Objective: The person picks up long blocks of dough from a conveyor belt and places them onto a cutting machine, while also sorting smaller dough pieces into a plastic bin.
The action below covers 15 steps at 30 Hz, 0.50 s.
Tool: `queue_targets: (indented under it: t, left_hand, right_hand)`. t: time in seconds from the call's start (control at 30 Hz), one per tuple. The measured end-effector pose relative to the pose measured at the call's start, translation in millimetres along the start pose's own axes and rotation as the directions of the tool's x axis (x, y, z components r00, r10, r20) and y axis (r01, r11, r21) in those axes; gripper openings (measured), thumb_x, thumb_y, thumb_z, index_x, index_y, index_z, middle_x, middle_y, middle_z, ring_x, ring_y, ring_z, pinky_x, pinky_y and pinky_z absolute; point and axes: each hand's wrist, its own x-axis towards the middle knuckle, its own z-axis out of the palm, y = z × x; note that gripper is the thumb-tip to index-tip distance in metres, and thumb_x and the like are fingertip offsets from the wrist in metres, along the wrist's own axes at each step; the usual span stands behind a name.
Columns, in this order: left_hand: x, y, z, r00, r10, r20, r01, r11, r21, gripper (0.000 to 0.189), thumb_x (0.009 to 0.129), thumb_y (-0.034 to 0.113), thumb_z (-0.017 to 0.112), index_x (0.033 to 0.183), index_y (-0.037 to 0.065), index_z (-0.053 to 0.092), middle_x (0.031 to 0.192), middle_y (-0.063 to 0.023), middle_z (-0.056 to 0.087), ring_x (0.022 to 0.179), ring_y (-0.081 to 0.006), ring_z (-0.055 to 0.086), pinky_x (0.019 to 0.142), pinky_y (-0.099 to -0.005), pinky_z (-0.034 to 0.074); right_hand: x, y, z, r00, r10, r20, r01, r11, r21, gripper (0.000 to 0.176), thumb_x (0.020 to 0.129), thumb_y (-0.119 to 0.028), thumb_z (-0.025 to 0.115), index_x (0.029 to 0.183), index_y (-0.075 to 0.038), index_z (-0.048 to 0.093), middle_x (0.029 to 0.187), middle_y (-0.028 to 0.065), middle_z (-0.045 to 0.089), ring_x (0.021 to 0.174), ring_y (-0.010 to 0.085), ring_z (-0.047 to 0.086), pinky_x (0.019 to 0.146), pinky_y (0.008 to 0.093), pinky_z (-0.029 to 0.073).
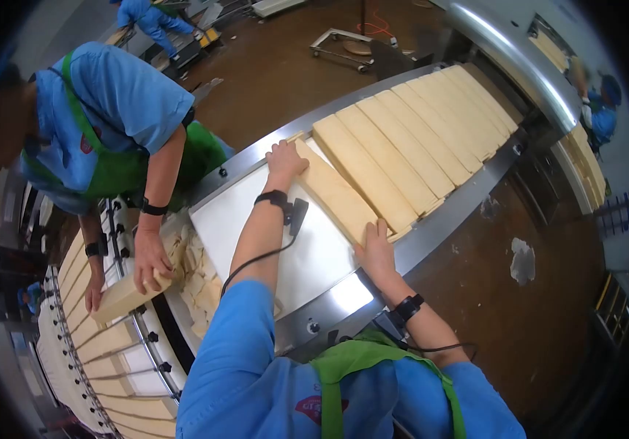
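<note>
The left hand lies on the far end of a long pale slab, its fingers bent down over the end edge; the right hand takes the near end, fingers curled over the corner, the thumb hidden, so I cannot tell how deep this hold goes. Both hands press on the slab from its two ends rather than close around it. The slab lies flat on the white belt; beyond the fingers its long side seems to touch the first piece in the row of slabs.

The main danger, as I judge it, is the unsupported middle. The slab is long and looks soft; held only at the ends it may sag between the two hands, crack or fold. If it sticks to the piece beside it, a pull could drag that one out of line.

The right fingers are just beside the metal rim. A slip there could pinch them, or let the near end drop over the side to the floor; an uneven push from the left fingers would turn the slab askew.

A cable hangs under the left wrist from the wristband, close over the belt; it could catch or trail on the surface.

The co-worker's hand, on another slab over the rollers, is well apart from both sets of fingers; a collision seems unlikely.
</note>
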Motion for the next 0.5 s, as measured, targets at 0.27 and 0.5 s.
queue_targets:
  t: [0.27,0.5]
  left_hand:
    - [-175,-158,3,0.945,-0.293,-0.142,0.253,0.935,-0.248,0.054,0.058,0.028,0.069,0.1,-0.001,0.051,0.105,-0.0169,0.049,0.1,-0.0297,0.048,0.088,-0.0398,0.037]
    - [-310,-217,68,0.698,-0.65,-0.301,-0.163,0.264,-0.951,0.051,0.066,0.011,0.073,0.1,0.002,0.036,0.094,-0.0103,0.05,0.088,-0.0162,0.051,0.077,-0.0274,0.043]
  right_hand:
    - [7,-23,-5,0.879,-0.347,0.327,0.363,0.932,0.011,0.078,0.059,-0.026,0.071,0.123,-0.002,0.032,0.116,0.0215,0.039,0.092,0.0394,0.053,0.077,0.0442,0.047]
    - [-6,-91,44,0.803,-0.472,0.363,0.531,0.843,-0.079,0.083,0.054,-0.019,0.074,0.124,-0.004,0.033,0.114,0.019,0.041,0.093,0.037,0.051,0.079,0.0414,0.046]
